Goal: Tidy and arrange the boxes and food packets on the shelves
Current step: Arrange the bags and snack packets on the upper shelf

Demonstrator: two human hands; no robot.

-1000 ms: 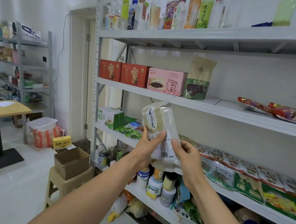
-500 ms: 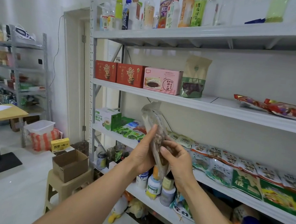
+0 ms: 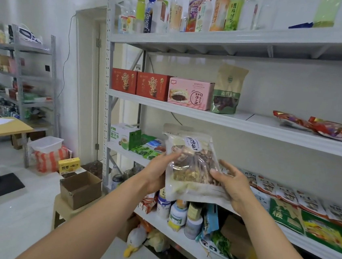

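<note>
Both hands closed on a clear packet (image 3: 193, 165) of dried food, held upright at chest height before the shelves; left hand (image 3: 157, 172) grips its left edge, right hand (image 3: 232, 184) its lower right; not yet shelved; behind, boxes (image 3: 141, 84) look lined up; red packets (image 3: 318, 128) far right lie loose, likely still to sort.

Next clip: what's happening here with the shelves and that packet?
A person stands at a grey shelving unit and holds a clear food packet upright in both hands, the left hand on its left edge and the right hand on its right. The packet is off the shelves, held in front of the shelf of flat snack packets. Above, two red boxes, a pink box and a standing pouch are lined up.
</note>
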